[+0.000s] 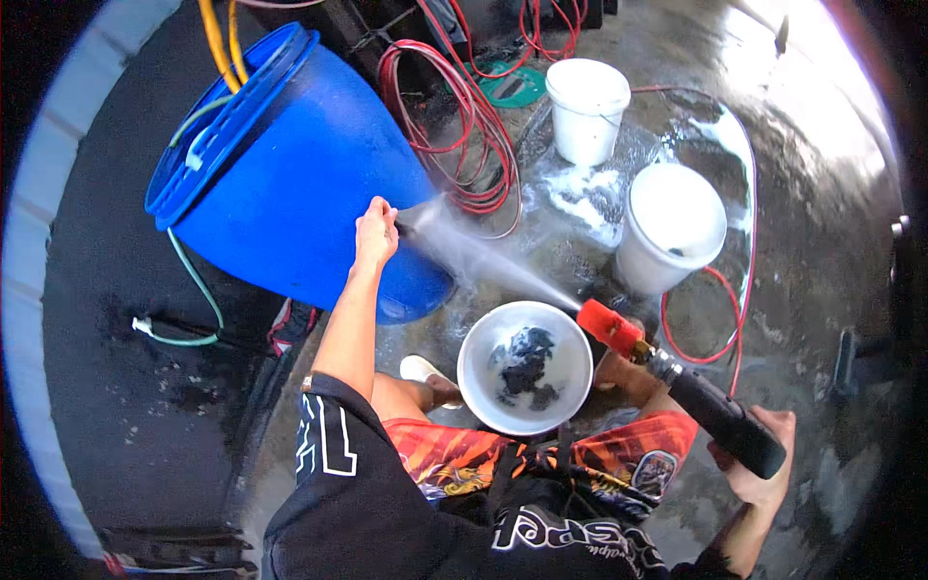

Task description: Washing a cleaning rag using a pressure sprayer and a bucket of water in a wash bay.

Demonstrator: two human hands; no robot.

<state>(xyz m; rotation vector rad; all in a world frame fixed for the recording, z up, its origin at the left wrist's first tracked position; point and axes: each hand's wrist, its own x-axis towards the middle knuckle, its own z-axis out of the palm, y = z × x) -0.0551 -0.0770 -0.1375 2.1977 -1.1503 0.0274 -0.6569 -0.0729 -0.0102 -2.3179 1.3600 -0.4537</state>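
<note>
My right hand (768,464) grips a black pressure-washer spray gun (718,413) with a red nozzle head (609,325). A fan of water (500,254) leaves the nozzle towards the upper left. It strikes a small dark item (409,220) that my left hand (377,230) pinches in front of the blue plastic drum; spray blurs this item. Between my feet stands a round metal basin (471,377) with a soaked black thing (529,362) and cloudy water inside.
The large blue drum (304,174) has yellow and green hoses at its rim. Two white buckets (589,127) (656,254) stand on the wet, foamy floor. Coiled red hose (500,174) lies behind, and another red hose (754,188) loops round at the right. A pale green hose (196,268) hangs left.
</note>
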